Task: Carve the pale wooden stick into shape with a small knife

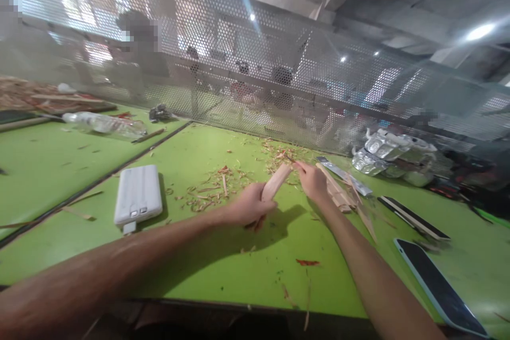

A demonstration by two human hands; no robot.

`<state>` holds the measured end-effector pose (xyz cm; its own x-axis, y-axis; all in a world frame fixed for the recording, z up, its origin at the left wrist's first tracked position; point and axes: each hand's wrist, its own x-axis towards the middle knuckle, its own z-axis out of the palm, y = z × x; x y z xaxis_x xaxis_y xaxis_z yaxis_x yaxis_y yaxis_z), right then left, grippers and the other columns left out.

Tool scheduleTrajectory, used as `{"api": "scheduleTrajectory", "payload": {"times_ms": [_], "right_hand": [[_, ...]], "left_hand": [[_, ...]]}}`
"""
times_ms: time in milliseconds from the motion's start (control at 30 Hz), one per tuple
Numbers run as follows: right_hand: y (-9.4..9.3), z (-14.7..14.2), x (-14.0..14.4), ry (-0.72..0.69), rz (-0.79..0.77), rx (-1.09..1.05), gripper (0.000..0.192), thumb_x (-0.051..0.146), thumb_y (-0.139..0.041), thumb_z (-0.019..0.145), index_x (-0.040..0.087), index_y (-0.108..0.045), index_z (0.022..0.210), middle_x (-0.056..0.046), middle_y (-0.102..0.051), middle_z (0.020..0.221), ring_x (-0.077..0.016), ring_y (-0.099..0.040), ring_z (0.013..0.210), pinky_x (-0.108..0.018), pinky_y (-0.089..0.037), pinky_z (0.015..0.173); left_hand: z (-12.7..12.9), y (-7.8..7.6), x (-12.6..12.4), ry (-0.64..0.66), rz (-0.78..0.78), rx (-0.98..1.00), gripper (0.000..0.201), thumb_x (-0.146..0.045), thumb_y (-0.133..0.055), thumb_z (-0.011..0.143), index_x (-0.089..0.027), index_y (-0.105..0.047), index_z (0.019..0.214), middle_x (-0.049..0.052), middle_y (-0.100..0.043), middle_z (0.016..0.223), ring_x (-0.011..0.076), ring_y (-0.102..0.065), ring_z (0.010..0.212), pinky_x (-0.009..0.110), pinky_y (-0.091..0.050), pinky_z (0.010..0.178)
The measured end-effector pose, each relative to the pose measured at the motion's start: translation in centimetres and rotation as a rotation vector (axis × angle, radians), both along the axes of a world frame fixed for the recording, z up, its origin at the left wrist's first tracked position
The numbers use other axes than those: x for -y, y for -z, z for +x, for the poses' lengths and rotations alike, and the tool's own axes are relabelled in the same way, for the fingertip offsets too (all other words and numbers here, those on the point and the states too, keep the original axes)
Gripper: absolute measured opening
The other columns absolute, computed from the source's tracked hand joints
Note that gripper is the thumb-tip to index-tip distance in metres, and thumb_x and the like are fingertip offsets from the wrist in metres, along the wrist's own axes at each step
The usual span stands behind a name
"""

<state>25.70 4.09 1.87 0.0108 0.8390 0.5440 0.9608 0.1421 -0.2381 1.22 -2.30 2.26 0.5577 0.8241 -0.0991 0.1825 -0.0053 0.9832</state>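
Left hand is gripping a wooden stick; right hand is pinching its tip at one o'clock above the green counter.

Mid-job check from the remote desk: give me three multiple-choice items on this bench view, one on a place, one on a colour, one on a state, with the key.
1. Where does the white power bank lie?
A. On the green table, on the left hand's side
B. On top of the phone
C. Behind the mesh screen

2. What colour is the table top?
A. Grey
B. Bright green
C. Blue

3. How is the wooden strip held?
A. Lying free on the table
B. Gripped in the left hand, with the right hand at its upper end
C. Clamped in a vice

Key: 1 A, the power bank rests flat on the table beyond the left forearm. 2 B, the surface is bright green all round the wood shavings. 3 B, the left hand's fingers wrap around the strip's lower part while the right hand's fingers meet its top.
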Motion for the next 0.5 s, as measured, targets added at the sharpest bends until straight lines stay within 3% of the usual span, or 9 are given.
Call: {"api": "scheduleTrajectory", "payload": {"times_ms": [67,167,333,500], "right_hand": [[0.0,1.6,-0.6,0.055,-0.007,-0.093,0.032,0.031,-0.055,0.098,0.017,-0.080,0.111,-0.015,-0.078,0.110,-0.0301,-0.074,0.095,-0.038,-0.055,0.082],[-0.2,1.9,-0.4,-0.082,0.061,-0.238,0.036,0.036,-0.052,0.098,0.017,-0.080,0.107,-0.012,-0.080,0.102,-0.0272,-0.074,0.090,-0.037,-0.057,0.079],[-1.0,-2.0,2.1,-0.372,0.093,-0.337,0.046,0.051,-0.053,0.098,0.014,-0.079,0.107,-0.010,-0.079,0.094,-0.0265,-0.074,0.085,-0.037,-0.059,0.075],[-1.6,-5.2,4.2,-0.526,0.132,-0.320,0.038,0.047,-0.054,0.100,0.020,-0.079,0.109,-0.010,-0.079,0.103,-0.0263,-0.075,0.093,-0.040,-0.060,0.083]], "left_hand": [[-0.3,-0.2,0.0,0.022,-0.056,0.053,0.022,-0.025,-0.068,0.085,-0.019,-0.049,0.096,-0.007,-0.058,0.050,0.0121,-0.056,0.036,0.019,-0.041,0.031],[-1.1,0.0,-1.1,0.020,-0.177,0.242,0.025,-0.031,-0.071,0.085,-0.020,-0.049,0.089,-0.006,-0.058,0.053,0.0091,-0.053,0.038,0.019,-0.045,0.034],[-1.8,0.2,-2.3,0.179,-0.254,0.513,0.039,-0.038,-0.059,0.091,-0.021,-0.045,0.059,-0.004,-0.046,0.044,0.0070,-0.045,0.036,0.018,-0.040,0.036],[-1.3,0.0,-2.0,0.151,-0.177,0.586,0.043,-0.034,-0.068,0.087,-0.020,-0.043,0.055,-0.008,-0.037,0.038,0.0046,-0.038,0.031,0.017,-0.031,0.033]]}}
